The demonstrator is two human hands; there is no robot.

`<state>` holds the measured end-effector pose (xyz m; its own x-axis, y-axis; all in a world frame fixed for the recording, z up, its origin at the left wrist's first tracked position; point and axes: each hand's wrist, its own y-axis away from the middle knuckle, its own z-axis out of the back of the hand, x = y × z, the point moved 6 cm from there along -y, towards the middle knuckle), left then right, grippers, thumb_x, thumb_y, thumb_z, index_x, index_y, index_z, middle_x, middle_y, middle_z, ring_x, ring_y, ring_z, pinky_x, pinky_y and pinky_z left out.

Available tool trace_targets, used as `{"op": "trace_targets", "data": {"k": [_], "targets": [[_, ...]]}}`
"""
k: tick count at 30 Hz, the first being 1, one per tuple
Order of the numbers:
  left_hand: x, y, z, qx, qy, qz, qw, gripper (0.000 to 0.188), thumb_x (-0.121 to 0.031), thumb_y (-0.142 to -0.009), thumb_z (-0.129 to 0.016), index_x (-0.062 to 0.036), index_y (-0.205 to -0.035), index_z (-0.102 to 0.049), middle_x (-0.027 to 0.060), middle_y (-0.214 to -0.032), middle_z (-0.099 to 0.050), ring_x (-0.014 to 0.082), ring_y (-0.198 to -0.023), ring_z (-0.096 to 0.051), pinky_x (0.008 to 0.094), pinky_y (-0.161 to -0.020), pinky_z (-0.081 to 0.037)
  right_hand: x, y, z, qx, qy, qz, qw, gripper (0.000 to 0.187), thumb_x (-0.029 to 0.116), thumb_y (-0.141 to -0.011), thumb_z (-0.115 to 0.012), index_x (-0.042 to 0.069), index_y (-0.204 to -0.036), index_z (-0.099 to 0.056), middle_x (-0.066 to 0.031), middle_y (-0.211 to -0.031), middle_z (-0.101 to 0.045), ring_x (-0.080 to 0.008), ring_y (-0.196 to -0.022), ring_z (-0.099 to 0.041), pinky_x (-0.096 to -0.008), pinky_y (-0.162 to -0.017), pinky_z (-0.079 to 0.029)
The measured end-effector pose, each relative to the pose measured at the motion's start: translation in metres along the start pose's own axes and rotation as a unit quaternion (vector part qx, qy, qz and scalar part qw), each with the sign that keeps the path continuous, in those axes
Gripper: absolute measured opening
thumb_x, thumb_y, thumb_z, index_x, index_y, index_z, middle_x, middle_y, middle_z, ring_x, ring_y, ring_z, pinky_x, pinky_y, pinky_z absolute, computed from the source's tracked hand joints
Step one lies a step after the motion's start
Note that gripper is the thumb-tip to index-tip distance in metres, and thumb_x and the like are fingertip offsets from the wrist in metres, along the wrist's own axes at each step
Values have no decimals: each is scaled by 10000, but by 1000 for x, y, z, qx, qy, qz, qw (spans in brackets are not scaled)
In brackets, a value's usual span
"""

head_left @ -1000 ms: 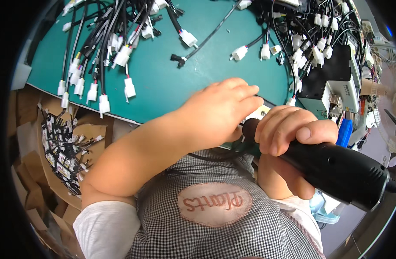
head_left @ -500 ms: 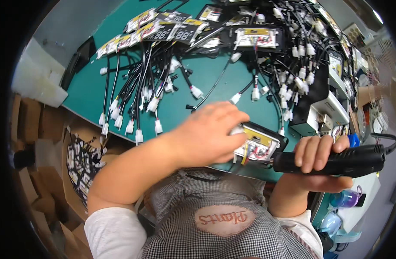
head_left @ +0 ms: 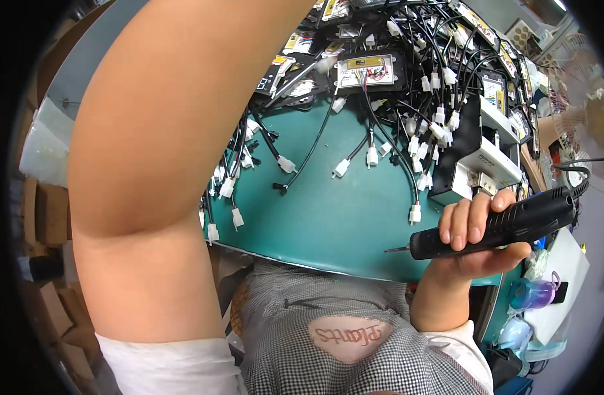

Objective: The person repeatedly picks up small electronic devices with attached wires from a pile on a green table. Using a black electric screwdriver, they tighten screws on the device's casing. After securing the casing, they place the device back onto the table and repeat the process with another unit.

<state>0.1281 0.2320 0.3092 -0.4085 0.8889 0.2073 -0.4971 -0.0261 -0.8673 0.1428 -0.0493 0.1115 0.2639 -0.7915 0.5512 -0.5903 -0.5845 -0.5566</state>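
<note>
My right hand (head_left: 474, 230) is wrapped round a black corded electric screwdriver (head_left: 535, 216). Its thin bit points left over the front part of the green table (head_left: 315, 230) and touches nothing. My left arm (head_left: 157, 145) stretches up across the left side and out past the top edge, so the left hand is out of sight. Beyond the screwdriver, a black-framed display unit (head_left: 368, 71) lies with its circuit board facing up and its wires running toward me.
Black cables with white connectors (head_left: 440, 125) are heaped at the back right. Beside them stands a grey metal box (head_left: 489, 161). More display units (head_left: 276, 76) lie at the back, partly behind my arm. A purple-blue bottle (head_left: 532, 293) sits at the right.
My left hand has left the front and gone up out of view. The display unit it was holding under the screwdriver is gone from there. The screwdriver stays in my right hand, tilted slightly more.
</note>
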Motion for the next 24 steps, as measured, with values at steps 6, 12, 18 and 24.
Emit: {"op": "trace_targets", "data": {"k": [6,12,18,24], "targets": [[53,85,-9,323,145,254,900,262,-223,-780,-692,-83,-999,-726,148,-1132,-654,306,-1050,-613,387,-904,-490,-26,8,16,-40,6,-59,997,679,630,-796,-641,43,-1049,-415,-42,-665,-504,-151,-492,-531,-296,-479,-496],[91,250,-51,427,44,173,886,865,-553,-711,-738,-182,-1422,-417,244,-1439,-370,392,-1343,-347,452,-1097,-305,-45,16,36,-98,56,-109,988,679,620,-777,-671,48,-1042,-421,-34,-653,-508,-148,-485,-532,-284,-476,-493],[101,312,-41,420,-44,218,880,822,-459,-673,-725,-330,-1419,-405,147,-1493,-332,311,-1394,-288,557,-1119,-199,-50,17,45,-93,93,-124,984,649,589,-786,-679,49,-1040,-424,-32,-646,-500,-147,-483,-528,-284,-479,-491],[151,323,-23,498,-96,256,823,820,-460,-684,-729,-313,-1424,-407,163,-1509,-306,326,-1394,-287,522,-1124,-217,-54,16,48,-107,79,-130,983,644,586,-791,-677,48,-1039,-427,-32,-647,-499,-149,-485,-528,-285,-481,-490]]}}
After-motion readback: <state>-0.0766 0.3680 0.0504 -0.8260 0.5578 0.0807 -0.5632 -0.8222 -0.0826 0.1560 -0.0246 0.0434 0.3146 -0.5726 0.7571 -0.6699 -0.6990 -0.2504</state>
